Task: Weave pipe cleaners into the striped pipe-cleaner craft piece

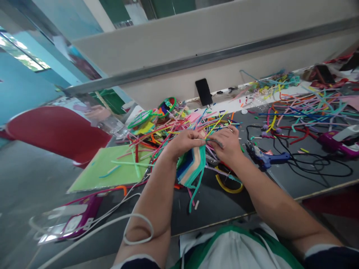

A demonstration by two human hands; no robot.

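A folded craft piece of layered pipe cleaners [193,168], striped teal, cream and blue, hangs below my fingers. Its upper edge is pinched between the thumb and fingers of my left hand [188,142]. Close beside it, my right hand [226,145] has its fingertips pressed together on a teal pipe cleaner at the piece's top corner. The fingertips of both hands almost meet, and the exact grip is partly hidden. One loose teal strand [199,190] dangles from the piece toward the dark table [224,205].
Many coloured pipe cleaners [174,129] are heaped behind my hands. To the right lie a blue glue gun [269,158] and black cables [322,170]. Yellow-handled scissors [228,186] rest under my right wrist. A phone [204,92] leans on the partition; a green sheet [98,168] lies left.
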